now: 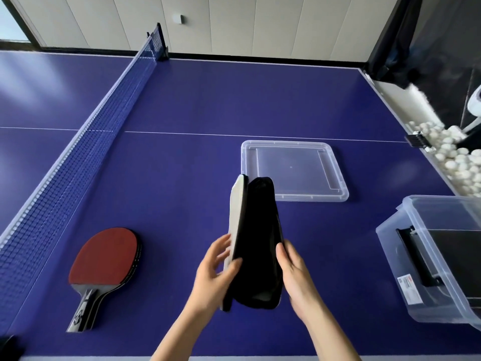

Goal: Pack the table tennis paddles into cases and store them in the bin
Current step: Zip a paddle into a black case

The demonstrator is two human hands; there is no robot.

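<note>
I hold a black paddle case [256, 238] upright above the blue table, its mouth spread open, one flap showing a light grey outer side. My left hand [217, 267] grips the grey flap on the left. My right hand [294, 267] grips the black flap on the right. Red-faced paddles [104, 259] lie stacked on the table at the left, handles toward me. A clear plastic bin [416, 259] stands at the right edge with a dark case inside it. Its clear lid [294, 170] lies flat beyond the held case.
The net [86, 131] crosses the table on the left. A trough of several white balls [453, 157] runs along the table's far right edge. Dark curtain and a white machine part stand behind it.
</note>
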